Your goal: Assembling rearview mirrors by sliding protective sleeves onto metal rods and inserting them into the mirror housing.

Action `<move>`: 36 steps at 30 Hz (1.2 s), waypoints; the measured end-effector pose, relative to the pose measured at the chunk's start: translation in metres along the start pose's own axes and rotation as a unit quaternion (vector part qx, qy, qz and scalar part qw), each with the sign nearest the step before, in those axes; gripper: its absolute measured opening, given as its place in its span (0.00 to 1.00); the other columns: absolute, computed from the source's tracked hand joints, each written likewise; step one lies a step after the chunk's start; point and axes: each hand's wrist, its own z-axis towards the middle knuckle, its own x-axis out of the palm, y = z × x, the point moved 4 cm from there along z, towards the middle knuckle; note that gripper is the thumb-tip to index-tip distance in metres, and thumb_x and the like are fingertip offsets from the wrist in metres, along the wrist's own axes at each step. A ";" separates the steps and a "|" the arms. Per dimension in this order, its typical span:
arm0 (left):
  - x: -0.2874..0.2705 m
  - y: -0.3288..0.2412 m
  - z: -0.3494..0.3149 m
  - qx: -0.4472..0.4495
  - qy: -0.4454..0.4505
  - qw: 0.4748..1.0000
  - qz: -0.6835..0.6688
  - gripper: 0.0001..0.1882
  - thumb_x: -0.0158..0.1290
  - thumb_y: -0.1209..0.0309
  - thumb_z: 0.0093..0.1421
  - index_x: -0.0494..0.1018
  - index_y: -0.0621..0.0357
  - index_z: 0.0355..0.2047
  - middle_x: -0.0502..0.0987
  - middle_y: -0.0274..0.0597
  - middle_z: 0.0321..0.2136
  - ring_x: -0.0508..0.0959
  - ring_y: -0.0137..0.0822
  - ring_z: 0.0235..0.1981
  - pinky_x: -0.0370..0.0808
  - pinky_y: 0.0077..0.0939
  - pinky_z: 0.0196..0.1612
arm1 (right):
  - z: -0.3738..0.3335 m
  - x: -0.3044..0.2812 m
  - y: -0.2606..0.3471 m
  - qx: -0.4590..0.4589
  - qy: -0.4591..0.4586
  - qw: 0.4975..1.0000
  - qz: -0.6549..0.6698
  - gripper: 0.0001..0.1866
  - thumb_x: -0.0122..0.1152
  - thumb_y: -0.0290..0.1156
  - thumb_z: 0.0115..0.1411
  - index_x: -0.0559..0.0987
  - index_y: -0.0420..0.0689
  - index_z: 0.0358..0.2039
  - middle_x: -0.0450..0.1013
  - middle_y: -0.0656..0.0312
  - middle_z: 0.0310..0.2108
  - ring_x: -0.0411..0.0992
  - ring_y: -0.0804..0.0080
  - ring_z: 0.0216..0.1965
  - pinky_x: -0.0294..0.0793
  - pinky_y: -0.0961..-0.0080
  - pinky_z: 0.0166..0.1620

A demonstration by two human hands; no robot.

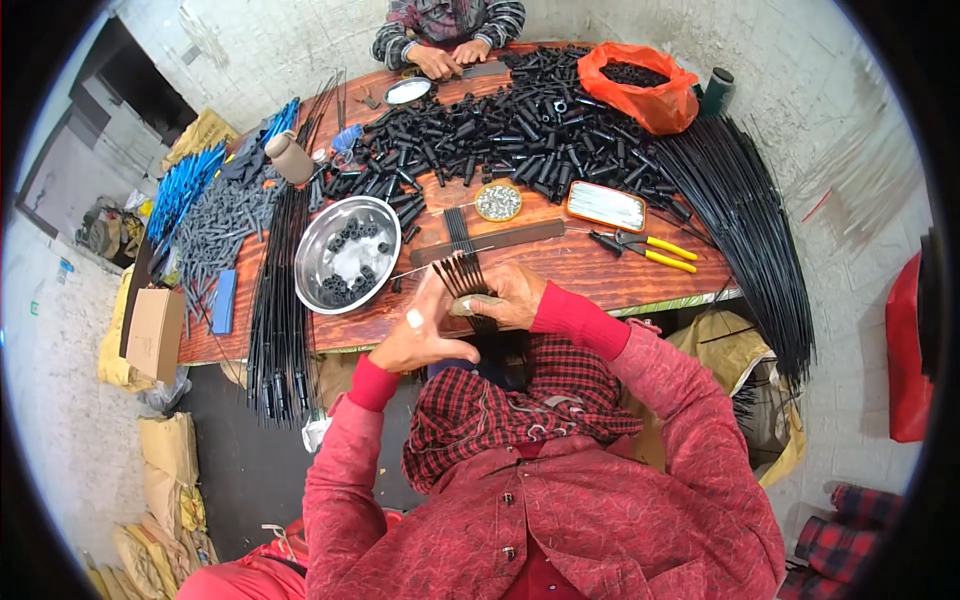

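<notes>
My right hand (508, 297) grips a fanned bunch of thin black rods (462, 275) at the near edge of the wooden table (590, 265). My left hand (420, 335) is raised beside the bunch, fingers stretched up and touching the rods; one finger has a white bandage. A thin wire runs left from the bunch toward a steel bowl (345, 252) holding several small black pieces. Both arms wear red sleeves.
A big heap of black tubes (510, 130) covers the middle of the table. Yellow-handled pliers (645, 247), a small tin of metal bits (497, 201), a flat tray (605, 205), an orange bag (640, 85), and long black rod bundles (745, 220) lie around. Another person's hands (450, 57) work at the far edge.
</notes>
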 end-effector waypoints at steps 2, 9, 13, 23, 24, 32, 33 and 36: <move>-0.016 -0.021 -0.004 -0.047 -0.062 0.888 -0.452 0.55 0.69 0.66 0.50 0.46 0.58 0.72 0.55 0.52 0.69 0.58 0.49 0.69 0.57 0.45 0.69 | 0.001 -0.001 0.007 0.068 0.052 0.996 -0.012 0.13 0.59 0.38 0.63 0.83 0.44 0.41 0.77 0.50 0.28 0.77 0.56 0.29 0.74 0.62 0.36; -0.039 -0.029 0.006 -0.039 -0.218 0.845 -0.488 0.36 0.32 0.48 0.74 0.53 0.66 0.69 0.68 0.58 0.61 0.70 0.46 0.62 0.65 0.40 0.65 | 0.002 -0.002 0.011 0.076 0.038 0.996 -0.014 0.16 0.59 0.43 0.62 0.79 0.41 0.34 0.75 0.48 0.23 0.76 0.49 0.29 0.72 0.56 0.33; -0.032 -0.032 0.021 -0.009 -0.202 0.845 -0.495 0.35 0.30 0.49 0.74 0.60 0.69 0.65 0.69 0.59 0.61 0.69 0.48 0.63 0.65 0.41 0.66 | 0.005 -0.001 0.010 0.047 0.018 0.999 -0.002 0.15 0.60 0.42 0.62 0.79 0.41 0.33 0.74 0.48 0.22 0.76 0.50 0.27 0.72 0.57 0.32; -0.004 0.051 -0.001 -0.059 -0.061 0.951 -0.298 0.57 0.66 0.51 0.51 0.47 0.62 0.71 0.55 0.54 0.70 0.51 0.47 0.72 0.51 0.45 0.71 | 0.002 -0.012 0.010 0.016 0.029 0.999 0.016 0.14 0.58 0.39 0.63 0.81 0.41 0.36 0.75 0.49 0.23 0.76 0.54 0.26 0.72 0.60 0.33; 0.009 0.062 -0.010 -0.078 -0.016 0.974 -0.214 0.62 0.71 0.53 0.44 0.48 0.63 0.71 0.53 0.55 0.70 0.50 0.50 0.73 0.50 0.46 0.71 | 0.001 -0.015 0.008 0.019 0.024 0.999 0.013 0.14 0.58 0.39 0.63 0.81 0.41 0.36 0.75 0.49 0.23 0.76 0.54 0.26 0.72 0.60 0.33; 0.064 0.052 0.005 0.052 -0.029 0.992 0.111 0.49 0.70 0.46 0.43 0.66 0.62 0.59 0.63 0.56 0.62 0.59 0.59 0.66 0.58 0.51 0.67 | -0.004 -0.013 0.005 0.010 0.016 0.999 0.036 0.17 0.58 0.42 0.62 0.79 0.39 0.36 0.76 0.47 0.25 0.75 0.45 0.27 0.73 0.58 0.33; 0.068 0.056 0.006 0.044 -0.026 0.994 0.097 0.46 0.69 0.46 0.45 0.68 0.62 0.58 0.64 0.55 0.61 0.61 0.57 0.65 0.59 0.49 0.67 | -0.003 -0.013 0.000 0.015 0.015 0.999 0.038 0.17 0.58 0.42 0.62 0.79 0.39 0.36 0.76 0.47 0.25 0.75 0.45 0.27 0.73 0.58 0.33; 0.076 0.065 0.008 0.007 -0.023 0.998 0.051 0.41 0.67 0.45 0.48 0.71 0.61 0.55 0.69 0.52 0.57 0.66 0.54 0.61 0.62 0.45 0.65 | -0.001 -0.011 -0.015 0.040 0.008 0.998 0.042 0.19 0.59 0.45 0.59 0.78 0.38 0.31 0.74 0.42 0.24 0.75 0.43 0.27 0.71 0.55 0.30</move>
